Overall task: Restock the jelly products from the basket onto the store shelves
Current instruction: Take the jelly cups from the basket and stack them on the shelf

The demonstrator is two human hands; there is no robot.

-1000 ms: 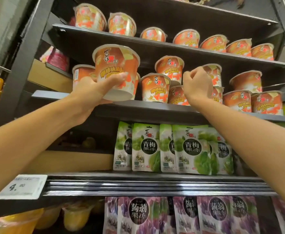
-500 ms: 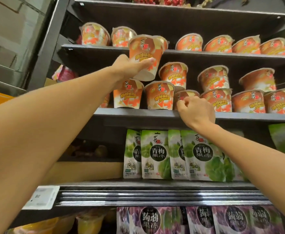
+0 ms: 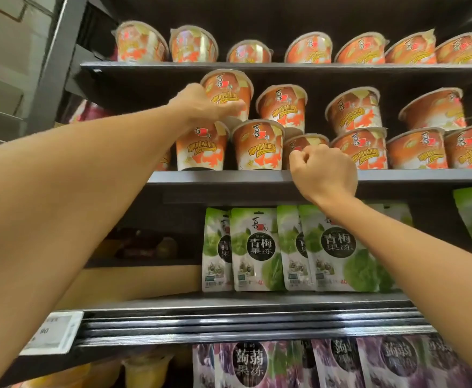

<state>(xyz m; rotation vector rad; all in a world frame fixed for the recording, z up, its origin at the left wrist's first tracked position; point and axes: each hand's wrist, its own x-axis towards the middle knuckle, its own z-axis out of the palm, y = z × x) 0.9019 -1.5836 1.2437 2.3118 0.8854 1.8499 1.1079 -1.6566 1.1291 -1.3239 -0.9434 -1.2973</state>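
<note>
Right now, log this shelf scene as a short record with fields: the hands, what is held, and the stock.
left hand: grips an orange jelly cup low on its side
orange jelly cup: upright, in the second tier above the front-row cups; its base is hidden
right hand: fist, nothing visible in it, at the middle shelf front edge
top shelf cups: a row, same orange kind
below: green plum jelly pouches, then purple konjac jelly pouches
price tag: lower left rail
</note>
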